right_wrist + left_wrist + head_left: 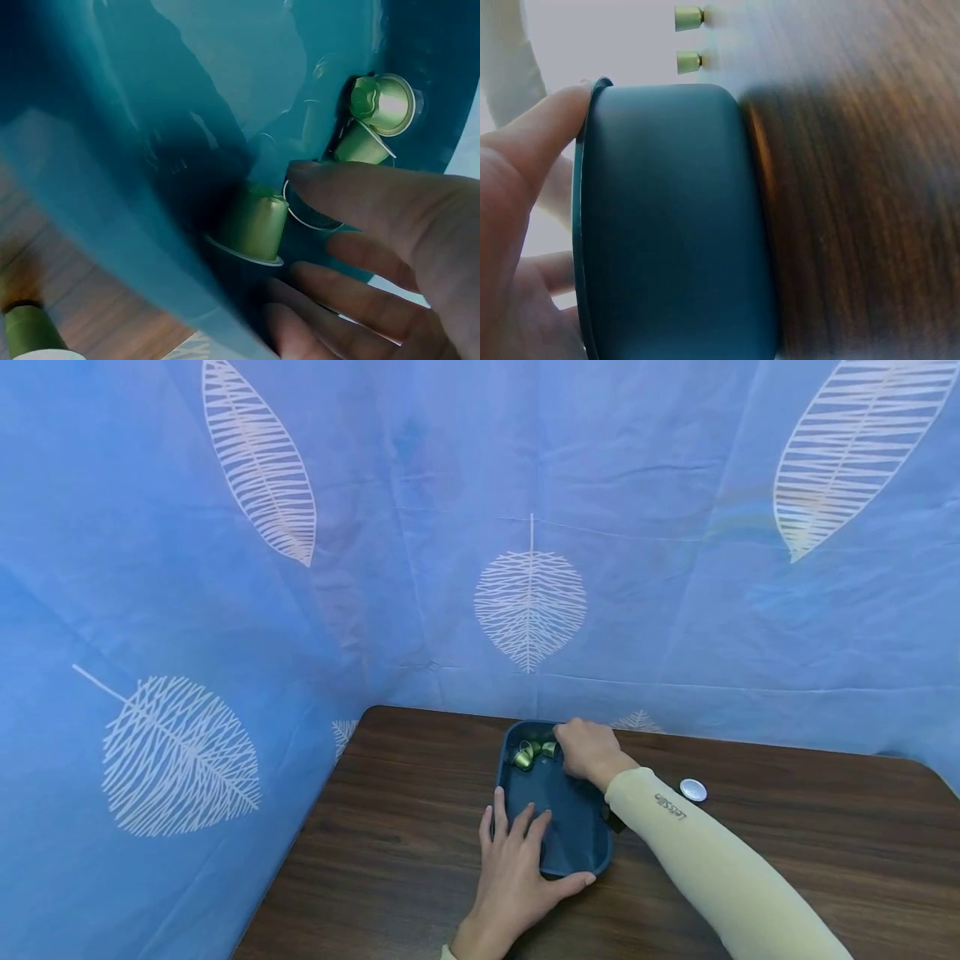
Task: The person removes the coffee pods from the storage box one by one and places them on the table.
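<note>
The dark blue tray (558,827) holds several green coffee capsules at its far end. Two capsules (384,103) lie together by the tray wall, while a single capsule (255,225) sits just off my right hand's fingertips. My right hand (588,752) reaches into the far right corner; its thumb (352,191) overlaps a round capsule rim in the right wrist view, with a gap to the other fingers. My left hand (513,877) is spread over the near left corner, thumb on the near rim, fingers along the left side and over the tray.
A capsule (693,790) with its white lid up is on the brown wooden table (390,827), right of my sleeve. More capsules (688,62) stand beyond the tray wall in the left wrist view. Behind the table hangs a blue leaf-print curtain (420,527).
</note>
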`<state>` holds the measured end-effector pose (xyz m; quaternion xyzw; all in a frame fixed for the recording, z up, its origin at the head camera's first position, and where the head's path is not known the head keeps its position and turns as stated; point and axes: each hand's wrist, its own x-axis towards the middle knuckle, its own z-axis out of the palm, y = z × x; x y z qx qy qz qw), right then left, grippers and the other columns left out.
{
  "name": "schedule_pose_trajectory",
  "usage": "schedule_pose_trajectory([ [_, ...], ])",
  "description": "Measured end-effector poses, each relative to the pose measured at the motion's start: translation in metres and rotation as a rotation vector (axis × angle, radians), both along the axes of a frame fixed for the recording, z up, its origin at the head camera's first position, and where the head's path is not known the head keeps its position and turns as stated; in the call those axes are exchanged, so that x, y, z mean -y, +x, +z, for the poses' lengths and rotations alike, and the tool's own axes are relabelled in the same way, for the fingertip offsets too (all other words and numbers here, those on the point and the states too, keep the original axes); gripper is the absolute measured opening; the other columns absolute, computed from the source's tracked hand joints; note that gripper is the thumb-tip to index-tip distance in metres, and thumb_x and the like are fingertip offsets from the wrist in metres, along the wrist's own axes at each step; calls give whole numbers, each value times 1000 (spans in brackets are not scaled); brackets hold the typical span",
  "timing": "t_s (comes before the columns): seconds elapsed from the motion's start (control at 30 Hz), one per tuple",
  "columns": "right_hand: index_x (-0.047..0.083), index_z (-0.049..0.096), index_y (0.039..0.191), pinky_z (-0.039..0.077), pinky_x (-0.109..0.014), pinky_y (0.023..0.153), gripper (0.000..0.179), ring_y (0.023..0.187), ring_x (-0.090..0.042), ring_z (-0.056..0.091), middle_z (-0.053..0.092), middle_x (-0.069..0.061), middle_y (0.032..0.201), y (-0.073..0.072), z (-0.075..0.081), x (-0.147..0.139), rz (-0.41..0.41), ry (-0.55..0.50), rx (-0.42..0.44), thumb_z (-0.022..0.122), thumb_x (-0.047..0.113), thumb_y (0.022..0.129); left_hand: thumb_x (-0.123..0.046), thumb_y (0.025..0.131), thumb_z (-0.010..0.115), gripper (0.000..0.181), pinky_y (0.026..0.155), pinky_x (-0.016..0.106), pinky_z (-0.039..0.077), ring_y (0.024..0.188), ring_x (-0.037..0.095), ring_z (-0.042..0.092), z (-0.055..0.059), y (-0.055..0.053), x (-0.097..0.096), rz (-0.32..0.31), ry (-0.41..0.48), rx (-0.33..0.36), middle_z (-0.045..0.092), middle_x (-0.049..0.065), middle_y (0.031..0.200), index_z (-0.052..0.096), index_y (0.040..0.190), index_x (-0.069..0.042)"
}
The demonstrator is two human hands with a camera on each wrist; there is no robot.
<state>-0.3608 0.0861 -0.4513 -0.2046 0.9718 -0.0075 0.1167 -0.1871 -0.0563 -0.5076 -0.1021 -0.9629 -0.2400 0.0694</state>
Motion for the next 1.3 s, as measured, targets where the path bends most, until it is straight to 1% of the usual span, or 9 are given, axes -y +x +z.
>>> schedule_pose_trajectory([
  [0.27,7,74,105,49,-40,62,8,71,-23,61,66,-11,87,-5,1,2,-10,2,14,67,6,103,-81,84,73,87,123,74,29,162,55,25,0,0,-1,-4,-14,25,65,14,151,69,143,-18],
  [0.5,8,74,95,48,-40,63,13,72,-23,60,67,-13,90,-8,-6,0,-21,-3,38,65,5,105,-82,85,71,88,124,73,29,163,54,24,0,1,-3,-3,-11,45,64,13,152,68,145,-19],
  [0.7,9,71,92,48,-41,64,14,73,-24,60,67,-14,93,-8,-8,-1,-33,-21,66,65,6,104,-83,84,71,87,125,73,28,163,53,22,1,1,-4,-1,-18,39,65,12,152,69,144,-19],
  [0.8,9,71,93,50,-40,64,8,73,-23,61,66,-12,90,-8,-6,0,-40,-36,70,73,11,101,-83,84,71,87,125,73,28,164,53,22,2,0,-4,2,-24,37,65,12,152,68,144,-20],
  [0.93,9,71,95,52,-40,65,12,74,-23,63,67,-12,92,-8,-4,1,-43,-40,73,81,17,97,-82,84,72,87,124,73,28,163,53,23,2,-1,-4,1,-25,29,65,12,152,69,144,-20],
  [1.03,9,72,93,51,-41,65,8,76,-25,62,68,-15,96,-9,-4,3,-39,-37,80,75,11,100,-82,84,73,87,124,73,28,163,54,23,2,-1,-4,4,-26,27,65,12,152,69,144,-19],
  [1.1,9,72,91,50,-42,66,12,76,-25,61,68,-16,98,-9,-5,4,-43,-38,88,69,6,103,-81,83,74,86,124,74,28,163,54,23,2,-1,-3,6,-25,26,65,12,152,69,144,-19],
  [1.2,9,71,89,49,-42,66,19,74,-25,61,68,-15,94,-10,-7,5,-43,-47,95,64,3,105,-81,84,74,86,124,73,28,163,54,23,2,-2,-3,7,-26,25,65,12,151,69,144,-19],
  [1.3,9,71,89,49,-42,66,19,74,-25,60,66,-13,90,-11,-7,5,-43,-57,94,63,3,105,-81,84,73,86,125,73,28,163,54,23,2,-2,-2,8,-26,24,65,12,152,69,144,-19],
])
